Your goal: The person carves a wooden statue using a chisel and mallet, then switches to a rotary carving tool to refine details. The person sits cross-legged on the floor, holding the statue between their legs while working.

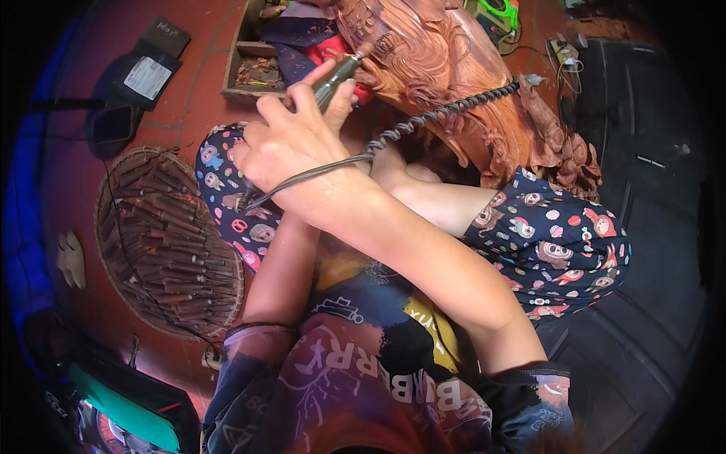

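My right hand [291, 140] is closed around a dark rotary carving tool [333, 83], which slants up and to the right. Its brownish tip lies at the edge of a large reddish-brown wood carving [476, 83] with swirling relief; whether it touches cannot be made out. A cord [310, 177] loops back over my right wrist and runs into a black coiled cable [446, 110] across the carving. My left forearm passes beneath the right one, and that hand is hidden, its fingers not showing. The carving leans near my crossed legs.
A woven oval basket [106, 250] full of wooden-handled carving tools stands at left. Beyond it are a dark device [144, 78] and a wooden box [242, 72] holding scraps. A power strip [563, 53] with cords lies at the far right, beside a dark panelled surface [643, 219].
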A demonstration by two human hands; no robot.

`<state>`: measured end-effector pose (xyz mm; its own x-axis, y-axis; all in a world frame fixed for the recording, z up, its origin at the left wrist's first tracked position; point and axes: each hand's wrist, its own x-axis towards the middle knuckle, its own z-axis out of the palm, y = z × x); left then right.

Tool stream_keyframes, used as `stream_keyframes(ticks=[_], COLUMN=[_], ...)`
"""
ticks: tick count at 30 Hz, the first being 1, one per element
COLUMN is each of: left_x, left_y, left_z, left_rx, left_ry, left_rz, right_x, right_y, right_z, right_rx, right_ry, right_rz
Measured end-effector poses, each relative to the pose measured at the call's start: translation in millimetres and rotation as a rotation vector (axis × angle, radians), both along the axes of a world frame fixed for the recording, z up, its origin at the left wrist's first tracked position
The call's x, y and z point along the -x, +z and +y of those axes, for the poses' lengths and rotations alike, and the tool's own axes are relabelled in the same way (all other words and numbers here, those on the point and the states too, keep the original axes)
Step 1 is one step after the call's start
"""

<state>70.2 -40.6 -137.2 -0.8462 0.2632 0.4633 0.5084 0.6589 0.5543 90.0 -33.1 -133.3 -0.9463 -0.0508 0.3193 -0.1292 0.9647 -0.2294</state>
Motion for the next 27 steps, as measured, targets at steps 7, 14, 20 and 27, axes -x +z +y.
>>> stream_keyframes(ticks=[7, 14, 20, 27], left_x=[-22, -34, -31, -31], left_y=[3, 15, -39, -9], left_z=[-11, -25, -16, -12], left_rx=[0.201, 0.488, 0.260, 0.306], left_ry=[0.043, 0.129, 0.304, 0.140], left_rz=[0.043, 0.108, -0.016, 0.046], right_x=[-24, -15, -11, -28], right_y=[-17, -1, 9, 29], right_z=[1, -9, -2, 6], right_rx=[0.047, -0.005, 0.047, 0.067], right_ry=[-0.088, -0.118, -0.175, -0.072], right_rz=[-0.053, 0.002, 0.007, -0.004])
